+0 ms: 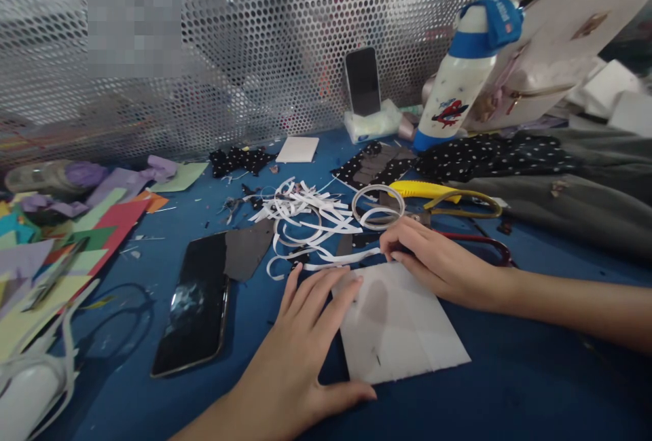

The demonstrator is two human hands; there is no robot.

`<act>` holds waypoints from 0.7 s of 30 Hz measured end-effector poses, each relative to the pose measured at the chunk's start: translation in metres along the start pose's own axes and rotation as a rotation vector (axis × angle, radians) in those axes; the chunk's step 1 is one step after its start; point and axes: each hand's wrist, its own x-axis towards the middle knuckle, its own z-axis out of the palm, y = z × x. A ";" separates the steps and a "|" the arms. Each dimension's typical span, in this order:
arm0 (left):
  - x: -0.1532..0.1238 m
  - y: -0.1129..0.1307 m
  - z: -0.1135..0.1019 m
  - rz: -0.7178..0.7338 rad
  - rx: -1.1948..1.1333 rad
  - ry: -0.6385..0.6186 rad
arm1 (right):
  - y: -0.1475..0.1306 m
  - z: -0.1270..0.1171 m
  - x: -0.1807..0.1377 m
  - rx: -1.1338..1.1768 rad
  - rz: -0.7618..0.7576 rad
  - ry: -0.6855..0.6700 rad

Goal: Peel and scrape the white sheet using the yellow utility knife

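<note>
A square of white card lies flat on the blue table, with a small dark mark near its lower edge. My left hand has its fingers spread over the card's left side, fingertips resting by the top left corner and thumb at the bottom edge. At the card's top edge, my right hand is closed in a pinch. A narrow white strip runs from its fingertips leftward along the top of the card. Beyond lies a tangle of curled white strips, beside a tape roll.
A yellow cutter and scissors lie behind my right hand. To the left are a phone and coloured paper. A bottle, a propped phone and dotted fabric sit near the perforated metal screen.
</note>
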 end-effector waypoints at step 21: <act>-0.001 0.001 0.000 -0.001 -0.003 0.017 | 0.002 0.002 0.001 -0.052 -0.081 -0.026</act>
